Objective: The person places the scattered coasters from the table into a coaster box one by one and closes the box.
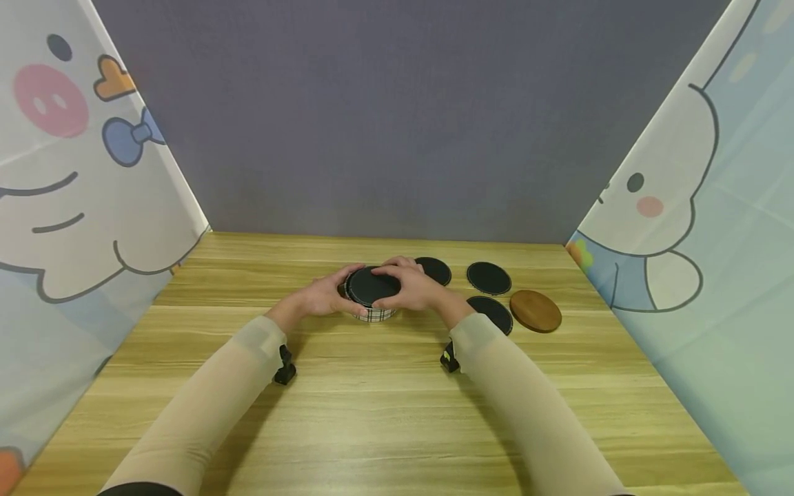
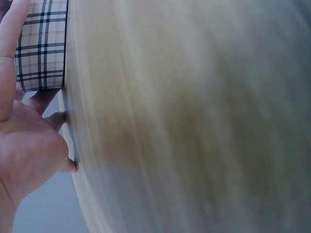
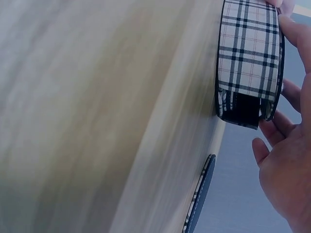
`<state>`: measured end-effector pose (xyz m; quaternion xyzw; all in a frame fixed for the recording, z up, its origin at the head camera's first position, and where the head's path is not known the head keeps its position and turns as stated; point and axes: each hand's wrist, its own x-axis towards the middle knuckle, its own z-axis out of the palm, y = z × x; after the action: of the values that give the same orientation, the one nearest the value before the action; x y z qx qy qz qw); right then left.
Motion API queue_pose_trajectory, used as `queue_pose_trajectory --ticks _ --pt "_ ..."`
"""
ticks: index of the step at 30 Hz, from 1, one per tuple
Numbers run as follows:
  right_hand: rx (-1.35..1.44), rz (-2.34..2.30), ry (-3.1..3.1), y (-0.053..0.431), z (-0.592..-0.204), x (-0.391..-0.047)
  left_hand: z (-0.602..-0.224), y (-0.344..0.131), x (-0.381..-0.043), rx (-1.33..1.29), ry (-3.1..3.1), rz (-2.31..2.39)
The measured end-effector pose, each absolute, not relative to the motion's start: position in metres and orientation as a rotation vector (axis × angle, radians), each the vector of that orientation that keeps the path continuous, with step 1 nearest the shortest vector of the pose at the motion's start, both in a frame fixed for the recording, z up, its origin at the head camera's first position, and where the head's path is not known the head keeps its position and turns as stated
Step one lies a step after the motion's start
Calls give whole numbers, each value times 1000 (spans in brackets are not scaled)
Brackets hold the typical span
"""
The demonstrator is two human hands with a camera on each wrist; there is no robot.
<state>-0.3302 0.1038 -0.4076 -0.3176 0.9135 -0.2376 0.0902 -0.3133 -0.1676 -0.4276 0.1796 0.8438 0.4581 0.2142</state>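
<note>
A round coaster holder with a plaid side (image 1: 375, 315) stands on the table between both hands. On its top lies a black round coaster (image 1: 367, 286) with a stitched rim. My left hand (image 1: 322, 295) grips the holder from the left, thumb along the near side and fingers around the back. From the right, my right hand (image 1: 414, 288) pinches the edge of the top coaster, thumb in front and fingers behind. In the right wrist view the plaid holder (image 3: 248, 53) shows a dark cut-out in its wall. The left wrist view shows its plaid wall (image 2: 43, 53) beside the left fingers.
Three black round coasters, one at the back (image 1: 436, 270), one further right (image 1: 489, 277) and one nearer (image 1: 496, 314), lie right of the holder. A brown wooden disc (image 1: 535, 311) is beside them. A grey panel (image 1: 384, 124) rises behind the wooden table (image 1: 372, 413).
</note>
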Motion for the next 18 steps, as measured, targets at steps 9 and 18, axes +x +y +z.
queue_pose_trajectory --ticks 9,18 --pt "-957 -719 2686 102 -407 -330 -425 -168 -313 495 2383 1214" --pt "-972 -690 2690 104 -410 -328 -425 -169 -313 488 2394 1197"
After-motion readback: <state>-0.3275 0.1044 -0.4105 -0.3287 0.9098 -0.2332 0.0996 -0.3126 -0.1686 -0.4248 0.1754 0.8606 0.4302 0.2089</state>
